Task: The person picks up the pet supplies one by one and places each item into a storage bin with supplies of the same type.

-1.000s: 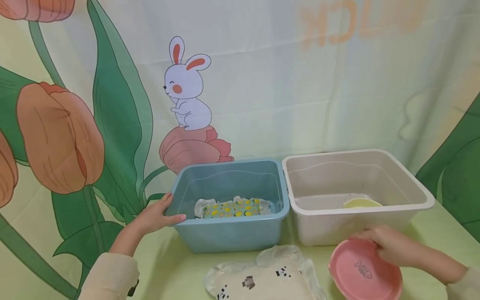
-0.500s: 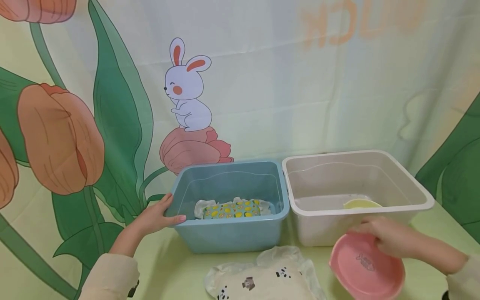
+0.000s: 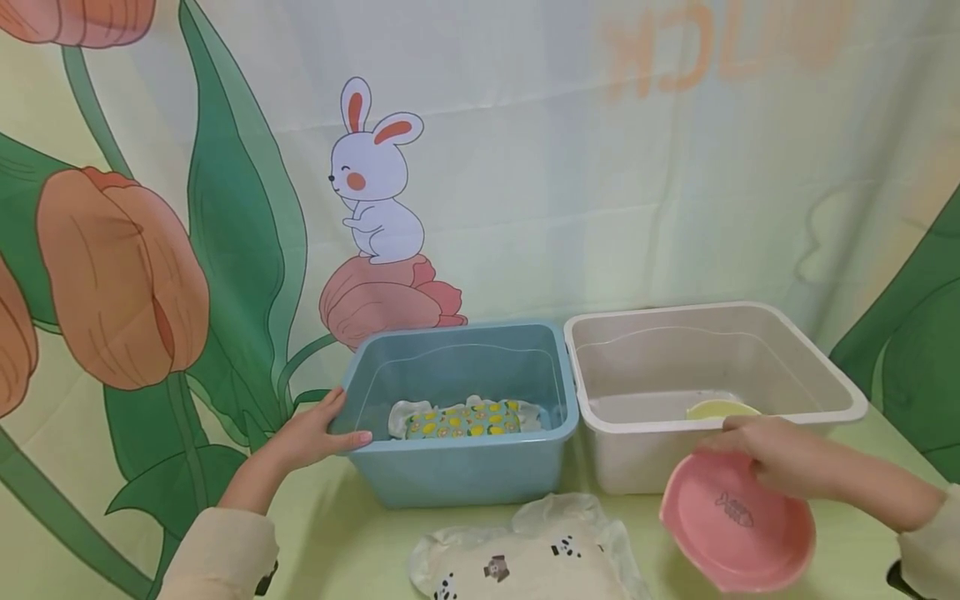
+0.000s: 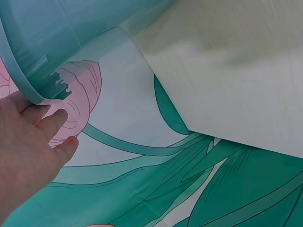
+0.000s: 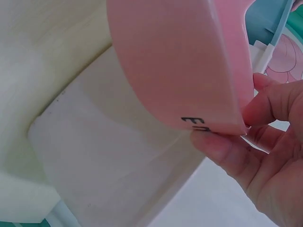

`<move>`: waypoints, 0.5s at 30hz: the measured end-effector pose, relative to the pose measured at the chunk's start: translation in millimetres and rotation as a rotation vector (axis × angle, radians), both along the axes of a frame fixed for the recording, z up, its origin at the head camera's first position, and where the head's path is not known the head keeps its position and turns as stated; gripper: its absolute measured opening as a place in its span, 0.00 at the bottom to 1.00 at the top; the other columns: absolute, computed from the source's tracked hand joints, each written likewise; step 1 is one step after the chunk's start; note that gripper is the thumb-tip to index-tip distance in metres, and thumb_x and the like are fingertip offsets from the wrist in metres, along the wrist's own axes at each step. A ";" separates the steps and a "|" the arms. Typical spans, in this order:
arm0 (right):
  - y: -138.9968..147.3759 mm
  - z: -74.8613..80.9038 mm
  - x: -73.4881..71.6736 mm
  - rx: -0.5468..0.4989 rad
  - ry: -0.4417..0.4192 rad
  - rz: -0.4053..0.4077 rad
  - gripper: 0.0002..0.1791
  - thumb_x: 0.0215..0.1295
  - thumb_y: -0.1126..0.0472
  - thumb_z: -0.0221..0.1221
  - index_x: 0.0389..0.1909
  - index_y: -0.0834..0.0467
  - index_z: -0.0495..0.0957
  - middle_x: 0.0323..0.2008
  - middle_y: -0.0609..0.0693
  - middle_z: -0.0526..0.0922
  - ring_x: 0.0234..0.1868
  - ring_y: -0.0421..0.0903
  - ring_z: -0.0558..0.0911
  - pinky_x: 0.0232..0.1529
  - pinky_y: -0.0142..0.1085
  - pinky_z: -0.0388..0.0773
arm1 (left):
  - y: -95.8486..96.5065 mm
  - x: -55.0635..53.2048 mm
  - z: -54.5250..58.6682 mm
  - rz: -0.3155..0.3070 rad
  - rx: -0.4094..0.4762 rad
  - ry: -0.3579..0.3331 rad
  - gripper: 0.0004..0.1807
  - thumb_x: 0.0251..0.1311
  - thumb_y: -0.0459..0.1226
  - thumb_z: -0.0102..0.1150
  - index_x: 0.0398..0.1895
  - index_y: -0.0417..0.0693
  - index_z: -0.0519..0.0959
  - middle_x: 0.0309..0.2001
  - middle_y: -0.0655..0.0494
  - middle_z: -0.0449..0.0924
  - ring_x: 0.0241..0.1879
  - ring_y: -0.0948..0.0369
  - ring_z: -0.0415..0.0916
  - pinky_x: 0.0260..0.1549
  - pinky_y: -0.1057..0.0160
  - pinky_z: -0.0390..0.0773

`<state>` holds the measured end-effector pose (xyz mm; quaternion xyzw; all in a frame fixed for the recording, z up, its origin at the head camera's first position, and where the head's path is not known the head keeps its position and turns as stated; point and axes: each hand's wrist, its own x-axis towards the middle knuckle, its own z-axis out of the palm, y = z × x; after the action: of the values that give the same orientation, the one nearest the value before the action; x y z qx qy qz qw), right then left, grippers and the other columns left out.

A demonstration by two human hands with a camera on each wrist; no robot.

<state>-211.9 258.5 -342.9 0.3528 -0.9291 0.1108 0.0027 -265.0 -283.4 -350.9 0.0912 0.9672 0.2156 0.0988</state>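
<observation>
My right hand [image 3: 772, 458] pinches the rim of a pink bowl [image 3: 738, 533]. The bowl hangs tilted in front of the light grey tub [image 3: 630, 458], its inside with a fish-bone print facing the head camera. In the right wrist view, the thumb [image 5: 222, 146] presses the bowl's outer wall beside dark lettering, with fingers inside the rim. My left hand [image 3: 311, 429] rests on the front left corner of the blue tub [image 3: 457, 475], thumb along the front rim; the left wrist view shows fingertips [image 4: 59, 118] right at that rim. A lemon-print cushion [image 3: 465, 419] lies in the blue tub.
The tubs stand side by side on a pale green table [image 3: 322, 525]. A yellow dish [image 3: 720, 408] lies in the grey tub, partly hidden by its front wall. A frilled panda-print cushion [image 3: 540, 558] lies in front. Behind hangs a printed curtain [image 3: 525, 167].
My right hand has risen toward the grey tub's front rim, lifting the pink bowl slightly up and to the right. The left hand has stayed in place on the blue tub.
</observation>
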 end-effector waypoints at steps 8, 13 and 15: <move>1.7 14.4 -3.7 -0.002 -0.002 -0.003 0.32 0.37 0.81 0.54 0.46 0.54 0.79 0.29 0.41 0.75 0.26 0.35 0.67 0.21 0.24 0.64 | 0.4 0.4 0.4 -0.002 0.002 0.004 0.54 0.50 0.60 0.53 0.67 0.34 0.40 0.68 0.35 0.38 0.63 0.36 0.45 0.54 0.38 0.56; 1.8 22.2 -5.6 -0.024 0.026 0.029 0.32 0.37 0.82 0.53 0.45 0.54 0.79 0.31 0.43 0.77 0.26 0.35 0.68 0.20 0.23 0.64 | 0.8 0.8 1.0 -0.001 0.007 0.004 0.54 0.50 0.59 0.53 0.67 0.34 0.40 0.67 0.34 0.38 0.64 0.36 0.44 0.55 0.38 0.56; 1.5 24.9 -5.9 -0.029 0.032 0.031 0.32 0.36 0.82 0.52 0.45 0.54 0.79 0.33 0.44 0.79 0.28 0.36 0.70 0.21 0.23 0.65 | 0.6 0.8 1.1 -0.001 0.007 0.003 0.54 0.50 0.59 0.53 0.67 0.34 0.40 0.67 0.34 0.38 0.64 0.36 0.44 0.55 0.38 0.55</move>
<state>-217.8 260.1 -318.0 0.3690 -0.9216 0.1185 0.0209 -264.3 -282.8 -349.8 0.0922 0.9666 0.2186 0.0972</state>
